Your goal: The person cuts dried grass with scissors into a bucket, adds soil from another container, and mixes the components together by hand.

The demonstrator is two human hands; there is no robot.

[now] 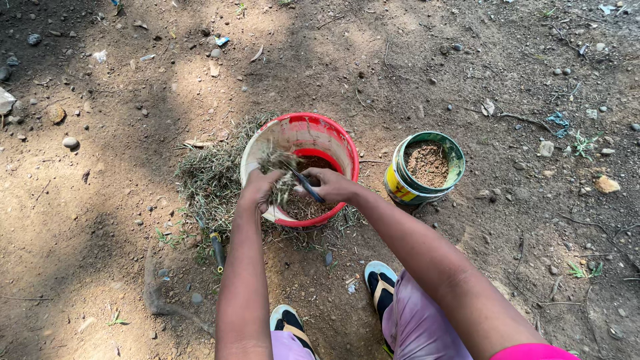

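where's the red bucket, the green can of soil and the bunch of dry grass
red bucket (340, 143): head view, on its red rim at the right side
green can (457, 155): head view, on its inner green wall at the right
bunch of dry grass (275, 160): head view, on the tuft above the left hand (259, 187)

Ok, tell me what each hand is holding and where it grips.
The left hand clutches a bunch of dry grass around its lower end. The right hand holds a dark-handled tool by the handle; its working end is hidden.
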